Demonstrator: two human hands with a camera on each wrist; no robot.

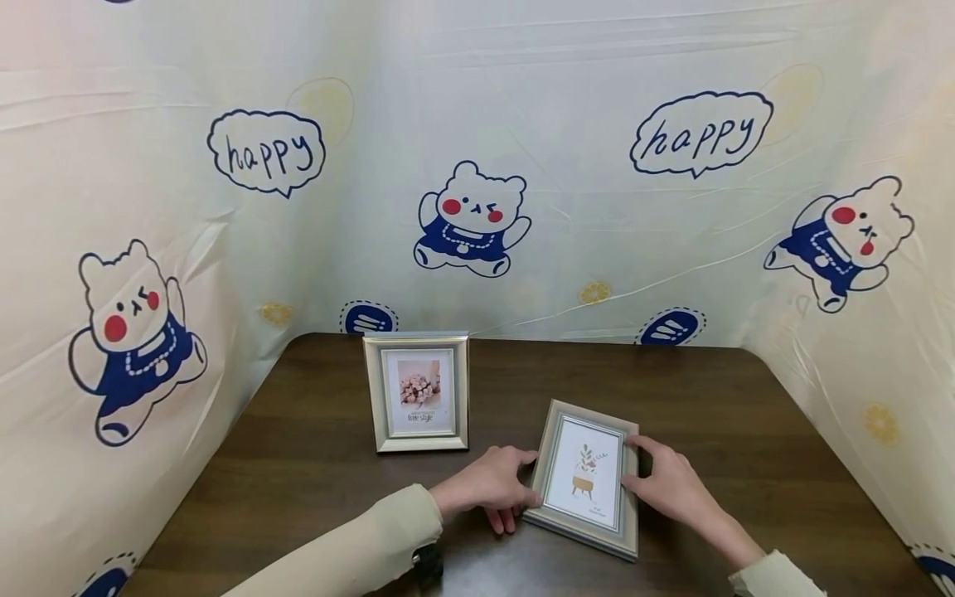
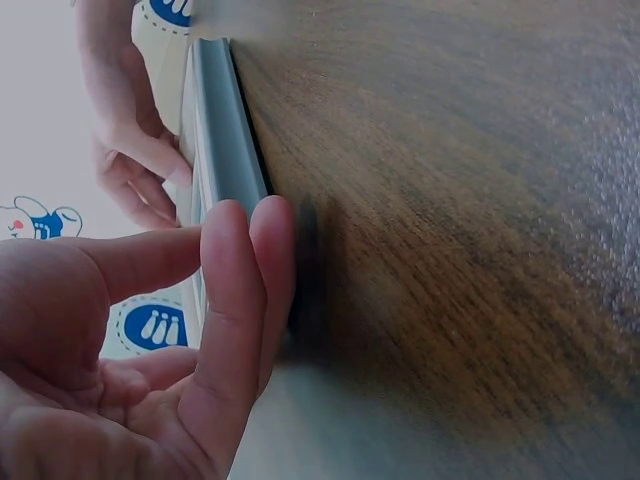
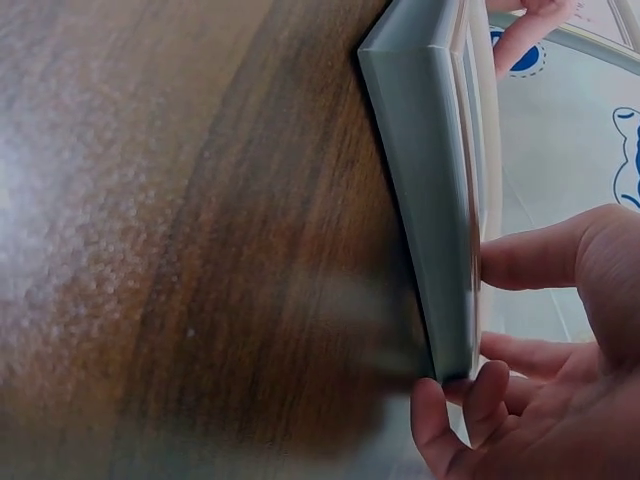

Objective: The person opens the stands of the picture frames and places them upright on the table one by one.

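Note:
A picture frame (image 1: 587,477) with a pale metallic border and a potted-plant print lies face up, turned at an angle, on the brown wooden table. My left hand (image 1: 488,485) holds its left edge, thumb near the lower corner; in the left wrist view the fingertips (image 2: 232,225) meet the frame's side (image 2: 228,120). At the opposite edge, my right hand (image 1: 671,482) grips the frame, thumb on the front border and fingers farther up the side. The right wrist view shows the thumb (image 3: 530,258) against the frame's side (image 3: 425,190). A second picture frame (image 1: 460,398) with a pink flower print stands upright, left of the hands.
The wooden table (image 1: 298,464) has a grain pattern and rounded back corners. A pale cloth (image 1: 477,99) printed with cartoon bears and "happy" bubbles hangs behind it and along both sides.

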